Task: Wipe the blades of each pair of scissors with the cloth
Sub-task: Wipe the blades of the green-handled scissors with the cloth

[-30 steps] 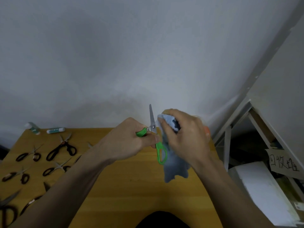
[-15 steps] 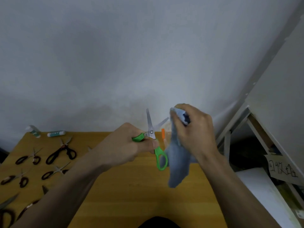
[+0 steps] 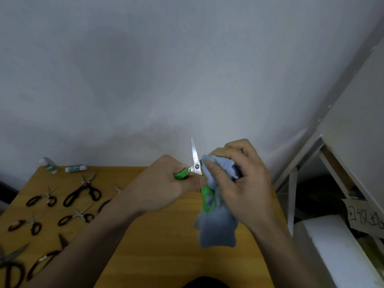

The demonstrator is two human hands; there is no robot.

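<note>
Above the counter (image 3: 158, 256), the left hand (image 3: 166, 188) grasps green-handled scissors (image 3: 196, 165) while the right hand (image 3: 243, 183) bunches the cloth (image 3: 216, 231) apparently around one blade; a slip risks a cut.

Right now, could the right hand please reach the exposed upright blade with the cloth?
Probably yes: the right hand holds the blue cloth beside the green-handled scissors, and nothing covers the blade.

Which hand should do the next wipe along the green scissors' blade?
The right hand: it already holds the blue cloth bunched beside the pivot. The left hand grips the green scissors by a handle.
</note>
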